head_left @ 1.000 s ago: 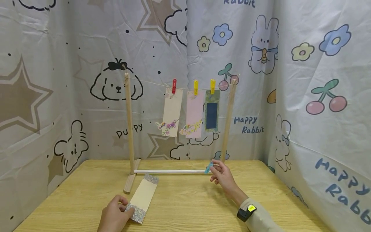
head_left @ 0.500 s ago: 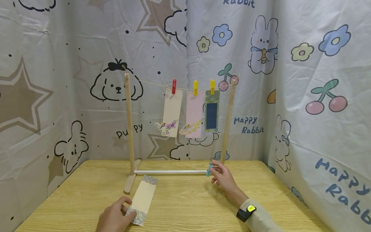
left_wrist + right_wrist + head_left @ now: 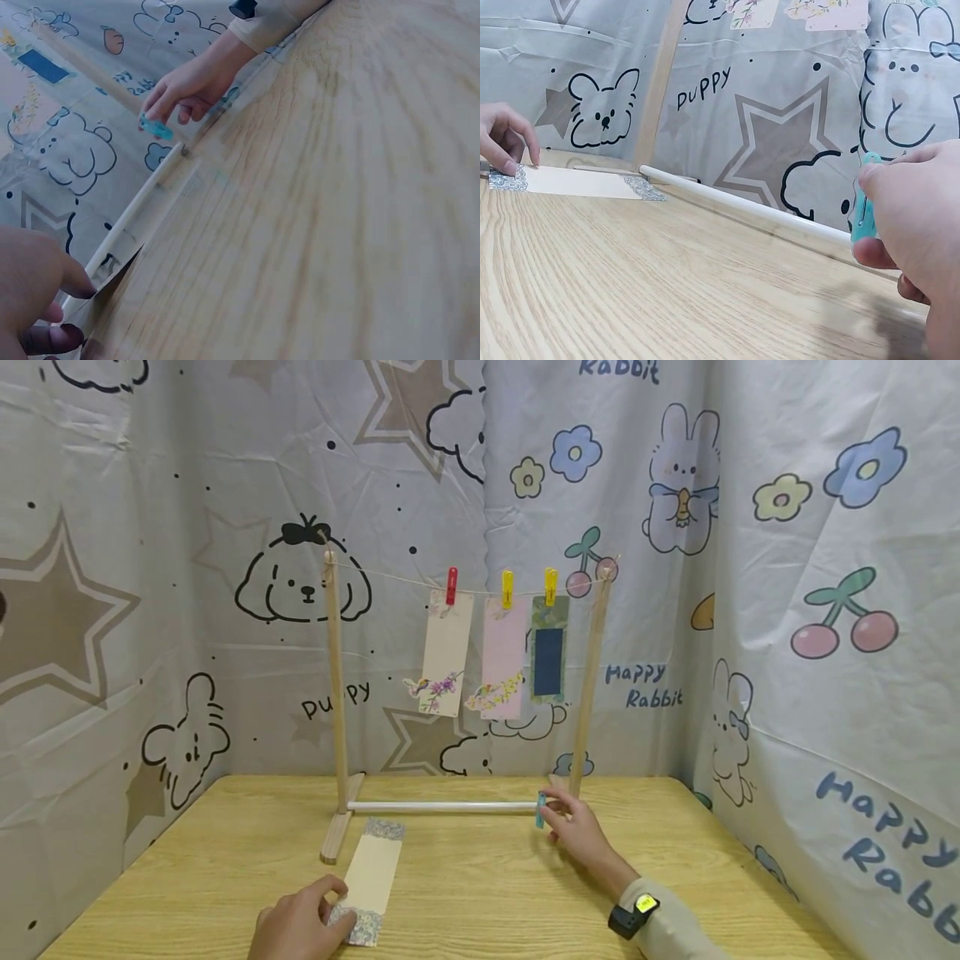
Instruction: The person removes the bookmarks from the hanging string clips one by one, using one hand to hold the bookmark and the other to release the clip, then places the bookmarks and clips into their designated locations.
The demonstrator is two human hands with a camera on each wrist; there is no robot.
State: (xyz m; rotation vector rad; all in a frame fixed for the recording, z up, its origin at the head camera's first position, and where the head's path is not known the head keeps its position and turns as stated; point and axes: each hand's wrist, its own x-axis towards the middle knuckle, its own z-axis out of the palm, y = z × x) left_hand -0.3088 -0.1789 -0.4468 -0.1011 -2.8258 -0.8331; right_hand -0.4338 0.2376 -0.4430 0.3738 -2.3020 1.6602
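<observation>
A cream bookmark (image 3: pixel 372 866) with grey floral bands at both ends is near the front left of the table. My left hand (image 3: pixel 303 920) pinches its near end between thumb and fingers; the right wrist view shows that grip from the side. Over by the right post, my right hand (image 3: pixel 581 828) holds a blue clothespin (image 3: pixel 540 810) between thumb and fingers. In the right wrist view the clothespin (image 3: pixel 865 199) points roughly upright, above the tabletop. Three cards hang on a string: a cream one (image 3: pixel 447 652), a pink one (image 3: pixel 502 656) and a green one with a dark blue panel (image 3: pixel 549 662).
Two wooden posts, left (image 3: pixel 336 693) and right (image 3: pixel 591 693), carry the string. A white rod (image 3: pixel 450 807) joins their feet low down. A red clothespin (image 3: pixel 452 586) and two yellow ones grip the hanging cards. Printed curtains surround the wooden table (image 3: pixel 465 893).
My left hand has turned the bookmark a little more upright in the head view and drawn it slightly nearer. The blue clothespin has swung from slanted to vertical in my right hand and sunk slightly.
</observation>
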